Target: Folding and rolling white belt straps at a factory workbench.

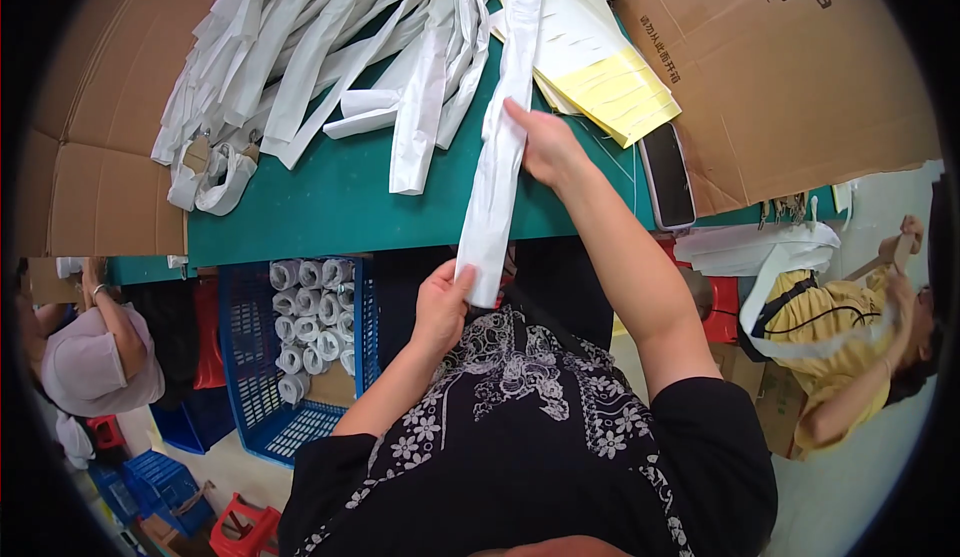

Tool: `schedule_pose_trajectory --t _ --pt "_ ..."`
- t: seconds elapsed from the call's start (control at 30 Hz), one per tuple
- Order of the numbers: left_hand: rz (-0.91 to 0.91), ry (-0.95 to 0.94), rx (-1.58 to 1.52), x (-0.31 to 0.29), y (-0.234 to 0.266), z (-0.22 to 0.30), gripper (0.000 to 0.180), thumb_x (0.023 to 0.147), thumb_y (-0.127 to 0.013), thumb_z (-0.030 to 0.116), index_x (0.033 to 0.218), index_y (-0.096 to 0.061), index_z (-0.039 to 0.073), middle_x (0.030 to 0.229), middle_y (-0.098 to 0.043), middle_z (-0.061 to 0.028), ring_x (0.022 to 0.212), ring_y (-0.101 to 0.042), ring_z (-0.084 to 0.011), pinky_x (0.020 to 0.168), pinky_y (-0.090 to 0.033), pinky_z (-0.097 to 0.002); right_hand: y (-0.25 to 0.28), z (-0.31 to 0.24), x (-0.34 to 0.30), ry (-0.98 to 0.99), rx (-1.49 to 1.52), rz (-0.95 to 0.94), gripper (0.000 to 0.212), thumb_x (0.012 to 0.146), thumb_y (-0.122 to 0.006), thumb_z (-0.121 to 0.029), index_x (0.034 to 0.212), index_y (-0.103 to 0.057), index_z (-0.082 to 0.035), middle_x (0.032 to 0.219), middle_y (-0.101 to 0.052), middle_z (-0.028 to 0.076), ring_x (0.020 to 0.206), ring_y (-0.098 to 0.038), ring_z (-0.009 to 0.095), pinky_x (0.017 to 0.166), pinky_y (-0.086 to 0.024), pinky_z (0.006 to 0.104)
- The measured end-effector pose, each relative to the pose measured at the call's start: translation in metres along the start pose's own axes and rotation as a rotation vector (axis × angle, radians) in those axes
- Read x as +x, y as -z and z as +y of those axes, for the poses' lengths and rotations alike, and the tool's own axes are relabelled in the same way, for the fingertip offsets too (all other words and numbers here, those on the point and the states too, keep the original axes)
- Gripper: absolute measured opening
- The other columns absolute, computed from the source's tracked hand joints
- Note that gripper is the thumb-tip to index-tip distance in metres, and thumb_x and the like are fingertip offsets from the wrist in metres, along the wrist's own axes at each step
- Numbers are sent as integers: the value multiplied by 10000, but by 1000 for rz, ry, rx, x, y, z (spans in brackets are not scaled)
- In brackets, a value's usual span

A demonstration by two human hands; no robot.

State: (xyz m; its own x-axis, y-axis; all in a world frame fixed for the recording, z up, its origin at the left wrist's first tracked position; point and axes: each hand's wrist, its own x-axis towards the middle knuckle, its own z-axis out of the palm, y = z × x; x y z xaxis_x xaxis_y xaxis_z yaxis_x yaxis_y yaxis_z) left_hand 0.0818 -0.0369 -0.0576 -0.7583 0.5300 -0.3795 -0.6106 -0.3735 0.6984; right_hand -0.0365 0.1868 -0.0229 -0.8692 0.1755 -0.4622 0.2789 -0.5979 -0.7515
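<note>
My left hand point(440, 307) pinches near end of strip point(490, 202), thumb on top; right hand point(548, 145) grips its right edge farther up, thumb on top. Left elbow bent, right forearm reaching forward. Strip slants over table point(300, 212) edge, near end above my lap. Looks light, limp, slick, easily creased; flat pinch near end plus mid-length hold should suit. Beyond: loose white pile point(300, 47), yellow sheets point(625, 97).

Was a workshop: green-topped worktable point(300, 225) carried piled long white strips point(290, 37), blue perforated plastic crate point(252, 387) held white rolls point(307, 329).
</note>
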Motion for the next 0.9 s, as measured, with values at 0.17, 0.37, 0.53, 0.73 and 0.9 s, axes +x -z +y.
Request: schedule_pose_trajectory --t 0.17,0.37,0.53,0.73,0.9 --pt "69 -20 19 -8 -18 1 245 887 -575 128 1052 -566 -52 928 -646 -87 798 -613 -123 758 -487 -249 2 9 -40 -90 -389 -39 220 860 -600 -142 1003 -590 26 915 -642 98 797 -631 174 706 -510 325" --pt "16 -193 454 -9 7 -4 225 899 -555 113 1064 -560 -40 855 -646 -82 753 -611 -110 696 -491 -230 8 4 -47 -52 -354 -14 188 827 -625 -96 973 -611 23 896 -652 94 778 -636 156 689 -511 276" --pt "-21 -927 1174 5 2 38 399 721 -683 -17 1096 -560 39 1063 -565 -128 936 -579 -234 809 -477 -318 21 4 -49 -132 -216 -95 194 816 -647 -103 968 -614 14 887 -653 80 769 -634 144 695 -513 265" --pt "-643 -1661 1855 42 -36 71 560 732 -588 113 1221 -501 373 1194 -426 6 1019 -430 -192 844 -407 -329 19 -1 -53 -91 -233 -74 197 802 -664 -89 973 -610 -6 891 -647 63 768 -626 136 701 -513 256" --pt "-888 -1762 1677 53 -57 93 412 710 -593 114 1118 -573 171 988 -520 -32 857 -523 -192 711 -464 -293 25 -5 -53 -38 -217 -52 256 841 -631 -159 1044 -583 -10 964 -637 77 828 -623 148 746 -516 287"
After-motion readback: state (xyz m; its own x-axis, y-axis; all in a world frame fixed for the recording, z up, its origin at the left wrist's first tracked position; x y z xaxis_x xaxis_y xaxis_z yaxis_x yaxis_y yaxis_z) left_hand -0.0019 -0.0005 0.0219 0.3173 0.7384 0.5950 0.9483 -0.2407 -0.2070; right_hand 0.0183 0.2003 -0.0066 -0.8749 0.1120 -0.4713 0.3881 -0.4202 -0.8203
